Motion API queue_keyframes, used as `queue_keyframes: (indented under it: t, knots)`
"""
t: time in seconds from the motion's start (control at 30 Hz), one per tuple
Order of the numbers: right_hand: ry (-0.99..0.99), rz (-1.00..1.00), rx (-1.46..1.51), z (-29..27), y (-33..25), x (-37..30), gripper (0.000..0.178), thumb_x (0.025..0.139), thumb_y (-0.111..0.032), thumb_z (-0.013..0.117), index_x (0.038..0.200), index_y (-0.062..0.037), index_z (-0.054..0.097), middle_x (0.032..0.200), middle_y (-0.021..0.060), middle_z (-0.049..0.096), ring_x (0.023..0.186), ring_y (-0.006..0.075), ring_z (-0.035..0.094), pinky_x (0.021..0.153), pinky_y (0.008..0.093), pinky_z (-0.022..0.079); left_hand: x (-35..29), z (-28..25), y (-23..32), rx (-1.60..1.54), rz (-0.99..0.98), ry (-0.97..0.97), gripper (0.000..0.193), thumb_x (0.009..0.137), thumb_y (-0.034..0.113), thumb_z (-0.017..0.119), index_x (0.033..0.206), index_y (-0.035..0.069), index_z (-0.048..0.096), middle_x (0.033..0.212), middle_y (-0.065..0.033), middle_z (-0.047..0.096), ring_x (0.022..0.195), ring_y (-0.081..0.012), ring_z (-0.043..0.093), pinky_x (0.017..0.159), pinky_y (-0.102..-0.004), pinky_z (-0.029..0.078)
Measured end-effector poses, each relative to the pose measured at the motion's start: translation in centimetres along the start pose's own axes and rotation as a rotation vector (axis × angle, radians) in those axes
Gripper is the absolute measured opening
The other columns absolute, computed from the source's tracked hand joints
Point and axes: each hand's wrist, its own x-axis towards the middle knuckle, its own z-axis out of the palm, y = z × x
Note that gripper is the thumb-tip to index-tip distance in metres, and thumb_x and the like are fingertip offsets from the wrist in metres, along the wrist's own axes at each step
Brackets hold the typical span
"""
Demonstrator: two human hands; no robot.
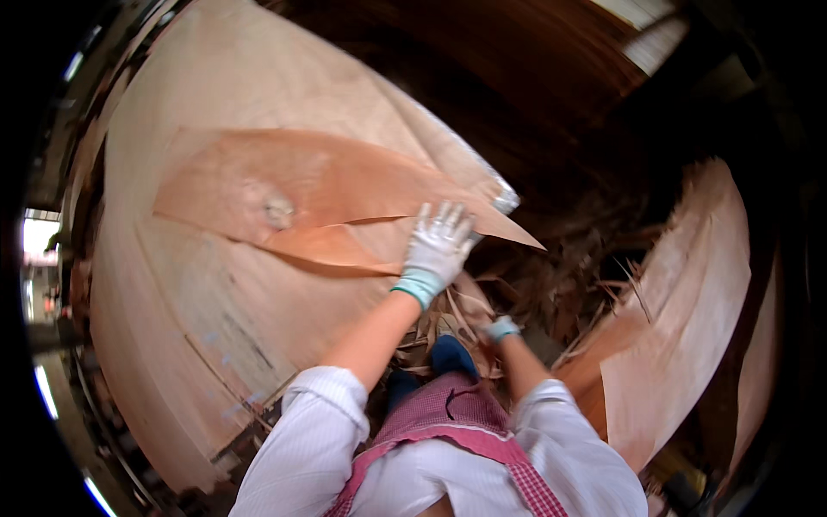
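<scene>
The left forearm (370,340), bare below a pushed-up white striped sleeve (323,414), reaches far and slightly right; its left hand (436,246), in a white glove with a pale teal cuff, lies palm down, fingers extended and slightly spread. The bare right forearm (524,366) angles far and left, its similarly gloved right hand (497,329) lower, nearer and blurred, fingers indistinct.

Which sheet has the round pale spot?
The orange-brown sheet by the left hand, lying on the broad pale sheet. The other sheets show none.
</scene>
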Motion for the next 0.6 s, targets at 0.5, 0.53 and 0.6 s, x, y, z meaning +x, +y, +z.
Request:
queue_keyframes:
  t: [0.5,0.53,0.6]
  knots:
    - [0.496,-0.814,-0.049,-23.3,-33.0,-9.4,0.047,0.078,-0.026,0.074,0.116,-0.0031,0.059,0.103,0.0197,0.066,0.097,0.0299,0.063,0.083,0.0356,0.05,-11.3,-12.3,6.7,-0.556,0.173,-0.003,0.044,0.087,0.024,0.055,0.124,0.002,0.056,0.128,-0.0174,0.054,0.126,-0.0324,0.046,0.108,-0.0463,0.033]
    - [0.504,-0.822,-0.074,-22.1,-34.1,-9.8,0.042,0.08,-0.023,0.068,0.118,-0.0045,0.059,0.11,0.0198,0.064,0.102,0.0329,0.062,0.086,0.039,0.049,-14.8,-11.8,6.6,-0.597,0.041,0.042,0.043,0.087,0.026,0.056,0.122,0.001,0.057,0.126,-0.0166,0.055,0.125,-0.0325,0.046,0.109,-0.0458,0.033]
    - [0.511,-0.826,-0.042,-20.7,-34.2,-8.7,0.038,0.083,-0.017,0.061,0.119,-0.0066,0.06,0.115,0.0195,0.064,0.105,0.035,0.062,0.089,0.0425,0.049,-21.0,-12.5,4.7,-0.529,-0.168,0.033,0.04,0.088,0.025,0.056,0.119,0.001,0.058,0.125,-0.0161,0.056,0.124,-0.0317,0.047,0.109,-0.0452,0.033]
